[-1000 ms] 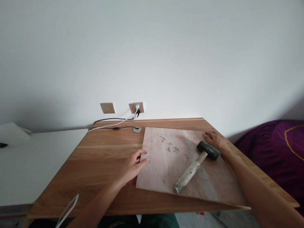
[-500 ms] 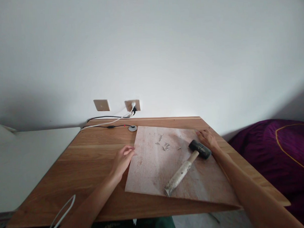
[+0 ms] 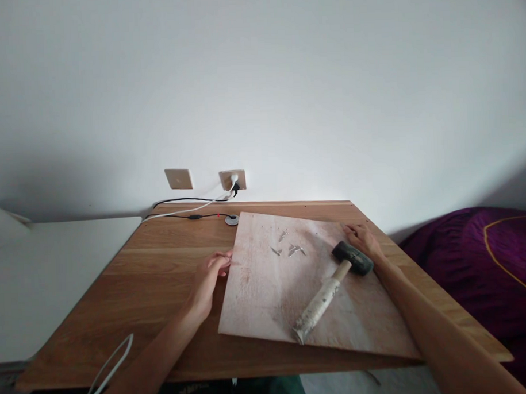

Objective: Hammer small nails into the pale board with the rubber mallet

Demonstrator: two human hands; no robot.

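Note:
A pale, dusty square board (image 3: 266,294) lies on a wooden desk (image 3: 162,264). On the board rest a mallet (image 3: 330,289) with a black head and a paint-stained wooden handle, and several small nails (image 3: 291,249). My left hand (image 3: 208,279) grips the board's left edge with its fingertips. My right hand (image 3: 363,238) holds the far right edge, just behind the mallet's head. The board's near right corner juts past the desk's front edge.
A white and a black cable (image 3: 181,214) run from a wall socket (image 3: 233,179) along the desk's back, beside a round grommet (image 3: 231,220). To the left stands a white surface (image 3: 54,267). Purple bedding (image 3: 476,253) lies to the right. A white cord (image 3: 109,366) hangs at the lower left.
The board has slid a little left and back towards the grommet and lies flatter. The nails have shifted on it. Both hands stayed on its edges.

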